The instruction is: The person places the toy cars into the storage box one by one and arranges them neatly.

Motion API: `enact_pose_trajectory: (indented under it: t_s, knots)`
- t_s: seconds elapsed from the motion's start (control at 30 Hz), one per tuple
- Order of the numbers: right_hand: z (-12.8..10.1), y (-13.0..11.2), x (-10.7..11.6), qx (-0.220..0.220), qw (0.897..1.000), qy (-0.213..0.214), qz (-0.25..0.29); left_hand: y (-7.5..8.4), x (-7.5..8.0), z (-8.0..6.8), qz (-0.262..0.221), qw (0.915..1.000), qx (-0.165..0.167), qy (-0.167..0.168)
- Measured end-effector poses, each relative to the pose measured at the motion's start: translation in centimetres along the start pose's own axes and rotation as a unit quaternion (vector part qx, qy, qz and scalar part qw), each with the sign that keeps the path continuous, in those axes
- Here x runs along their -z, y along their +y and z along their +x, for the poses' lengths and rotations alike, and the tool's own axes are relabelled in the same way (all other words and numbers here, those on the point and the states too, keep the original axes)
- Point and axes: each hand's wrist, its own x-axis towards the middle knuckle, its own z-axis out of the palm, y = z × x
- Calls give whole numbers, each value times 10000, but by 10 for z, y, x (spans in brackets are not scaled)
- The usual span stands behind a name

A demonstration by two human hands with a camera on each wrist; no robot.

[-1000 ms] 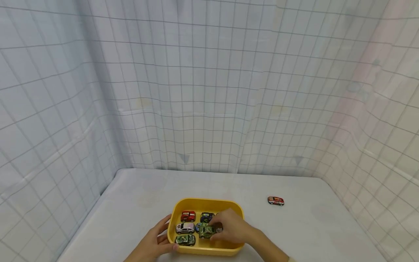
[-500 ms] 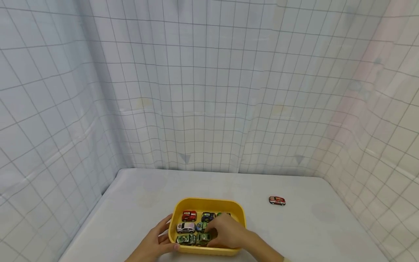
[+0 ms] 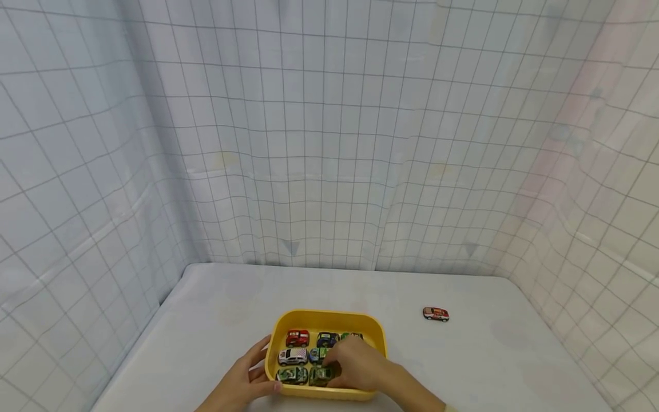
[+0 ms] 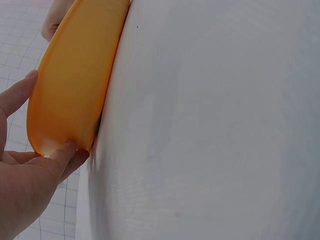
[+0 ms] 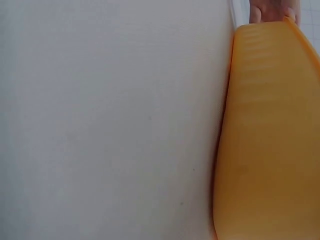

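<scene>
In the head view a yellow tray stands near the table's front edge with several toy cars inside. My left hand holds its left end, thumb at the front rim and fingers against the outer wall; the left wrist view shows fingertips on the tray. Inside the tray, my right hand pinches a green toy car in the front row, right of a camouflage toy car. Behind them sit a white toy car and a blue-green toy car. The right hand hides the tray's front right.
A red-and-white toy car lies on the white table, right of the tray. At the tray's back are a red toy car, a dark blue toy car and a partly hidden green one. Gridded white cloth surrounds the table.
My right hand has lowered the green toy car into the front row, beside the camouflage one, and still pinches it. The left hand has stayed on the tray.
</scene>
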Motion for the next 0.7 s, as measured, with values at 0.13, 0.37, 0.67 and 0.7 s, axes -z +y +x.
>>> enact_pose_trajectory:
  t_s: [0.13, 0.37, 0.67, 0.7]
  knots:
    - [0, 0, 0, -23, 9997, 34, 223, 0, 0, 0, 0, 10000, 27, 1]
    - [-1, 0, 2, 14, 9974, 144, 699, -1, 0, 0, -15, 10000, 31, -14]
    - [-3, 2, 10, 274, 9949, 212, 952, 0, 1, 0, -5, 10000, 75, 18]
    - [-3, 2, 11, 296, 9942, 211, 1015, 0, 1, 0, 4, 10000, 83, 26]
